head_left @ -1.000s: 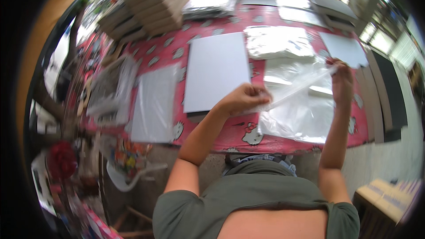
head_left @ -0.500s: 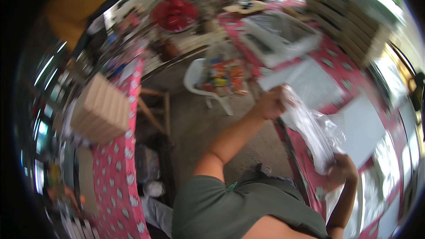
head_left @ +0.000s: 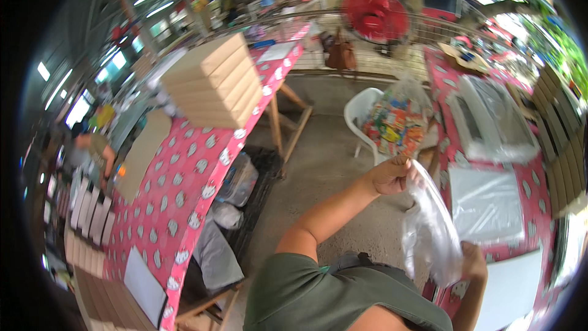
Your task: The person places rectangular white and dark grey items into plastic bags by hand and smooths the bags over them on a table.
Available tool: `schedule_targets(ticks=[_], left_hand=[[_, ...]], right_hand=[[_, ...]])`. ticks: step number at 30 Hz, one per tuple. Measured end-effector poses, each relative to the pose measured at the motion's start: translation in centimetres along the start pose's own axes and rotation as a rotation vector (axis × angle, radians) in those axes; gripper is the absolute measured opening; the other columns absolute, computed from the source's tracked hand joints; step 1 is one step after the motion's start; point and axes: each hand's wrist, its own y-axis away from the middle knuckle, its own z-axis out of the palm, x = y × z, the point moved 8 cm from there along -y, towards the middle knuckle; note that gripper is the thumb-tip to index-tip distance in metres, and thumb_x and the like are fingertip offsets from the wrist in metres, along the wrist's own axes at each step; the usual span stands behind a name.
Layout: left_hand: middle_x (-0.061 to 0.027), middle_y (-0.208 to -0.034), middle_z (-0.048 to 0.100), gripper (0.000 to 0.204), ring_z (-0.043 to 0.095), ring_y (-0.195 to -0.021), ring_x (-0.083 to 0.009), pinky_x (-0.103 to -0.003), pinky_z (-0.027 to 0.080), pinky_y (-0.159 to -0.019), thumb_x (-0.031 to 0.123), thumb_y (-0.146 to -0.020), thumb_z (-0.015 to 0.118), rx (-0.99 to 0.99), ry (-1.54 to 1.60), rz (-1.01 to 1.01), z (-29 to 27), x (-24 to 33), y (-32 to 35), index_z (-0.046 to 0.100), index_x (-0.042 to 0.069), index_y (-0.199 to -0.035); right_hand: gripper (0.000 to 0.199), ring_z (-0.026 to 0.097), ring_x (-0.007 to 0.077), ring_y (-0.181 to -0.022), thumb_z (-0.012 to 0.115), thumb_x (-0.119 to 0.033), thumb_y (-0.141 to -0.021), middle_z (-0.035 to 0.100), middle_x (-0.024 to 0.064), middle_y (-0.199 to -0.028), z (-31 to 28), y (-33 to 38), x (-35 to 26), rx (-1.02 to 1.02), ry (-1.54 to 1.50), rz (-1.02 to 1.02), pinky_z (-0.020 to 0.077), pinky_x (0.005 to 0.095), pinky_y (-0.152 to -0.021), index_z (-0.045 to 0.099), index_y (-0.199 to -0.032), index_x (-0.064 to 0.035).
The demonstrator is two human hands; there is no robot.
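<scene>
A long clear plastic bag [head_left: 432, 227] is stretched between my two hands, at the near edge of the right-hand table. My left hand [head_left: 392, 175] pinches its upper end. At the lower end my right hand [head_left: 473, 262] is closed on the plastic, its fingers partly hidden by the bag. Beside the bag, a flat pale panel in clear plastic [head_left: 487, 205] lies on the red patterned tablecloth. Close to my right hand is another flat white panel [head_left: 511, 288]. Farther back on that table are white tray-like pieces under clear plastic [head_left: 499, 119].
On the left stands a table with a red patterned cloth [head_left: 177, 193], bearing a stack of brown boxes [head_left: 214, 86]. A white chair [head_left: 355, 116] holds a bag of colourful packets. Behind it is a red fan [head_left: 375, 15]. Another person [head_left: 98, 153] is at far left. Brown stacks [head_left: 566, 171] line the right.
My view has swung, so the left table and the chair show more fully. Both hands keep hold of the bag, which now hangs nearer the table's edge, partly over the floor.
</scene>
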Motion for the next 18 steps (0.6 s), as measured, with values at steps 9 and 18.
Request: schedule_targets(ticks=[9,18], left_hand=[[-0.0026,-0.08,0.058,0.027,0.055,-0.064,-0.0134,-0.028,0.048,-0.057,0.025,-0.083,0.057,0.603,-0.573,-0.277,-8.5,1.5,14.3,0.054,0.004,-0.1],[-0.007,-0.091,0.057,0.021,0.055,-0.081,-0.0225,-0.036,0.046,-0.077,0.02,-0.082,0.058,1.497,0.358,0.715,-4.8,-12.6,48.7,0.054,0.006,-0.097]], right_hand=[[0.018,0.055,0.0132,-0.053,0.059,-0.02,-0.08,0.057,0.0029,-0.066,4.2,-11.8,4.9,0.206,-0.161,-0.121,0.0441,0.0228,-0.046,0.057,-0.075,-0.0033],[0.011,0.042,0.0134,-0.054,0.055,-0.018,-0.08,0.047,-0.0016,-0.064,20.7,-10.0,28.3,-0.475,-0.15,0.68,0.037,0.0274,-0.052,0.052,-0.074,-0.0092]])
